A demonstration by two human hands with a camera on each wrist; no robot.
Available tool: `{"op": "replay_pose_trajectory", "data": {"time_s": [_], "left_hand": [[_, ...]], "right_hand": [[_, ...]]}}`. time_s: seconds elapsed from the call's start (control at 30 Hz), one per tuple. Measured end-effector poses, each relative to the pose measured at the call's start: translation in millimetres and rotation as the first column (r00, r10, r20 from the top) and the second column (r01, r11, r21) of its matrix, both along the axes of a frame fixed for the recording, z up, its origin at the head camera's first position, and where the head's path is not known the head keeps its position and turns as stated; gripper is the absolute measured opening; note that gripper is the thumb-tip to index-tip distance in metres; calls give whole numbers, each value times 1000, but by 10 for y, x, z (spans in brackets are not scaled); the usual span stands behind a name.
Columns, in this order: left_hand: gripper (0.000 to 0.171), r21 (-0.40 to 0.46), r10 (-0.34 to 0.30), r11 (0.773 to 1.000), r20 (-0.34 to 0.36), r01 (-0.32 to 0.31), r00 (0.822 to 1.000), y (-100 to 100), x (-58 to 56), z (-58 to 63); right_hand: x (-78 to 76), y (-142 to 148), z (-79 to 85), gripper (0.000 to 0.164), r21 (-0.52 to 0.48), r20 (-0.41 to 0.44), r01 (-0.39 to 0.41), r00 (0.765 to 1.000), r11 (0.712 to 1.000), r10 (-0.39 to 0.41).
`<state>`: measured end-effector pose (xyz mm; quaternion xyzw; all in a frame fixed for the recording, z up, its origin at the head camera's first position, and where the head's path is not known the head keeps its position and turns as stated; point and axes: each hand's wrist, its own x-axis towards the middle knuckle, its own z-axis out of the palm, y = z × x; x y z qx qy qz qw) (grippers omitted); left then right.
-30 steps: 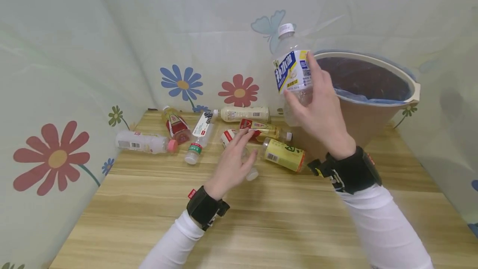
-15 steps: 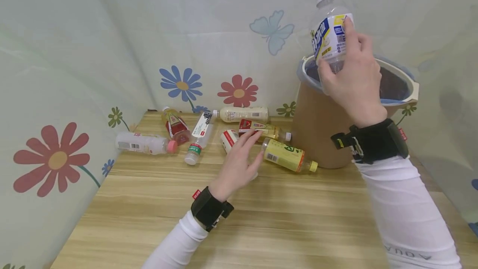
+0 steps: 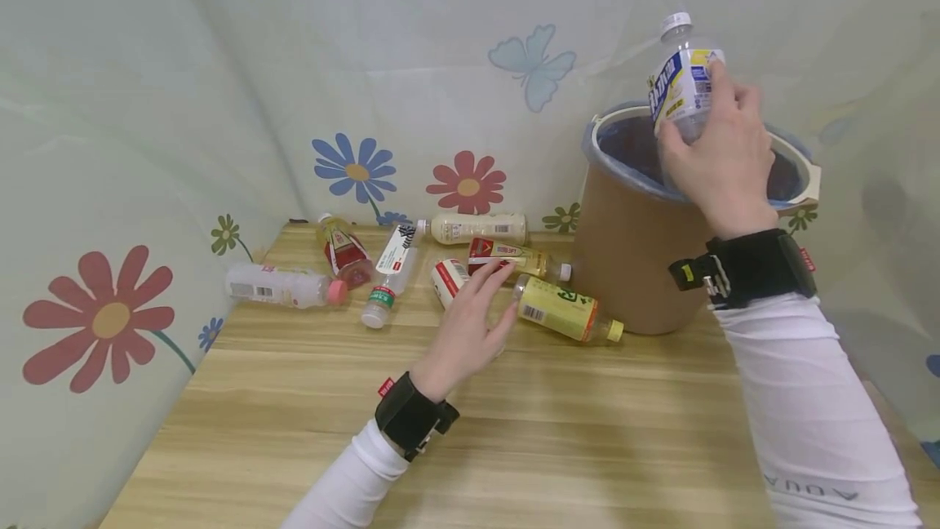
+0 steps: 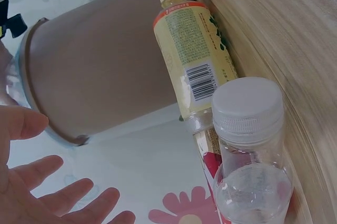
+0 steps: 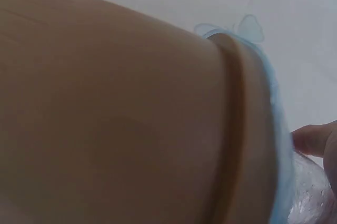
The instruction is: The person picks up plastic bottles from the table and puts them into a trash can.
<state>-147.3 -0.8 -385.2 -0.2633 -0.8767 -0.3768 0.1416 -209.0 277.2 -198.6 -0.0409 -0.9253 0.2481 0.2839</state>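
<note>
We see the right hand (image 3: 723,155) gripping a clear plastic bottle with a white cap and blue-and-yellow label (image 3: 683,90). It has just come lower, over the open mouth of the brown, blue-lined tapered bin (image 3: 633,255) — held there, unreleased. The left hand (image 3: 466,333), fingers loose and holding nothing, hangs near a clear red-and-white-labelled bottle (image 3: 449,281) lying on the wood-grain surface (image 3: 529,447).

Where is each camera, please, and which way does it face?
Head: on the head, facing forward and down at left hand, right hand, held bottle and bin.
Left wrist: worn there, facing bin and yellow bottle; left fingers and a sliver of right hand show.
Right wrist: worn there, facing bin's side; part of right hand shows.
Both wrist views share the bin.
</note>
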Motion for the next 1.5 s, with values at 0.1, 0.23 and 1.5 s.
{"op": "replay_pose_trajectory", "data": {"time_s": [0.1, 0.23, 1.5], "left_hand": [[55, -1, -1, 1000, -3, 1, 1000, 0, -5, -9], [55, -6, 5, 1000, -1, -5, 1000, -3, -14, -22], [53, -344, 173, 931, 128, -119, 977, -285, -219, -240]], "right_hand": [[-20, 31, -41, 75, 0, 5, -6, 1000, 1000, 6], [-7, 49, -86, 70, -5, 16, -16, 1000, 1000, 16], [455, -1037, -1862, 31, -169, -242, -466, 874, 869, 421]]}}
